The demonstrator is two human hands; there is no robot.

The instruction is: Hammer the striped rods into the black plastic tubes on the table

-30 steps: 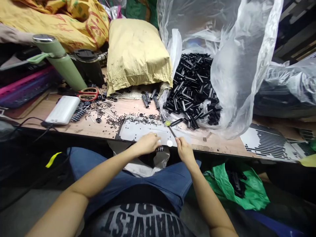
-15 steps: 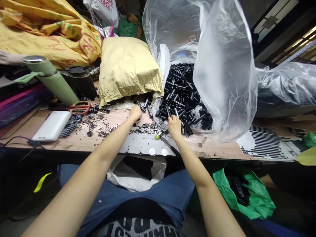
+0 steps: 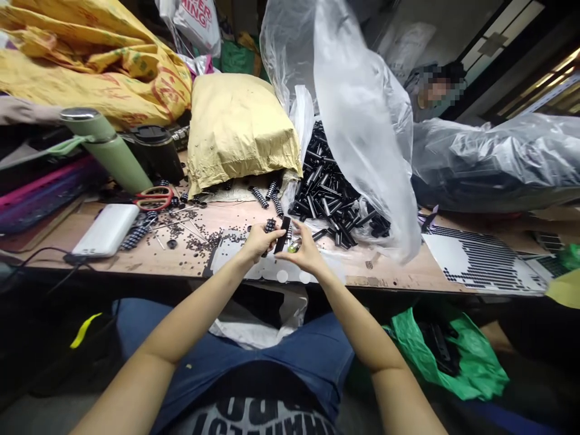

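Near the table's front edge, my left hand (image 3: pixel 257 243) pinches a small black-and-white patterned stick (image 3: pixel 270 225). Facing it, my right hand (image 3: pixel 307 249) grips a short black tube-like piece (image 3: pixel 283 235) by its ends, between thumb and fingers. The two pieces are close together; whether they touch I cannot tell. Partly hidden behind my right hand lies a tool with a yellow-green end (image 3: pixel 294 246). More patterned sticks (image 3: pixel 260 197) rest just beyond my hands. A pile of black tube-like pieces (image 3: pixel 324 196) spills from a clear plastic bag (image 3: pixel 362 115) to the right.
A stuffed yellow sack (image 3: pixel 242 130) stands behind my hands. Scattered tiny black discs (image 3: pixel 199 241), red-handled scissors (image 3: pixel 155 197), a white power bank (image 3: pixel 106 229) and a green flask (image 3: pixel 113 154) are on the left. A striped sheet (image 3: pixel 484 257) lies right. Another person's hand (image 3: pixel 27 112) shows far left.
Both hands have drawn back toward me and come together. The left now has a patterned stick, the right a black piece from the pile. The clear bag's side has sagged leftward.
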